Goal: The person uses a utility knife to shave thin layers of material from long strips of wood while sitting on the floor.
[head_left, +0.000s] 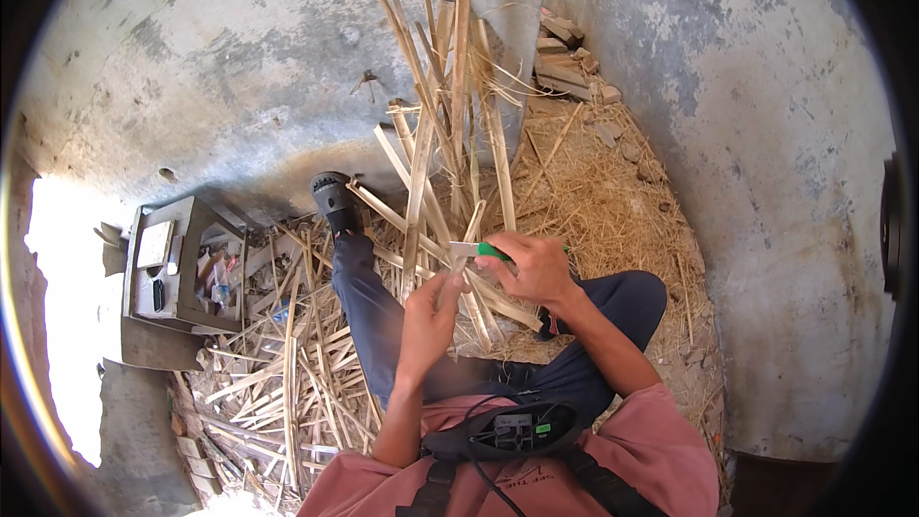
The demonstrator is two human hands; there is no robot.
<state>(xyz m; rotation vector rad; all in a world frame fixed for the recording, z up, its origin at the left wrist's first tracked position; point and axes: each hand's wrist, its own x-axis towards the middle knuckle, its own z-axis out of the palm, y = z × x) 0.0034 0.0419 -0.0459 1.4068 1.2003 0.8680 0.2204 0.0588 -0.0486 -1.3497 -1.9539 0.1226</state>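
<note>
My right hand is closed around the green handle of a knife, whose short flat blade points left. Between the fingers of my left hand is a thin strip of split wood or bamboo, tilted upward, its upper end at the blade. Whether the edge bites into the strip cannot be made out. Just beyond both hands, long pale strips lean in a bundle against the wall, between my spread legs.
Many cut strips litter the floor on my left. A small wooden cabinet stands at far left, beside a bright opening. Straw-like shavings cover the right floor. Bricks are piled in the corner between worn walls.
</note>
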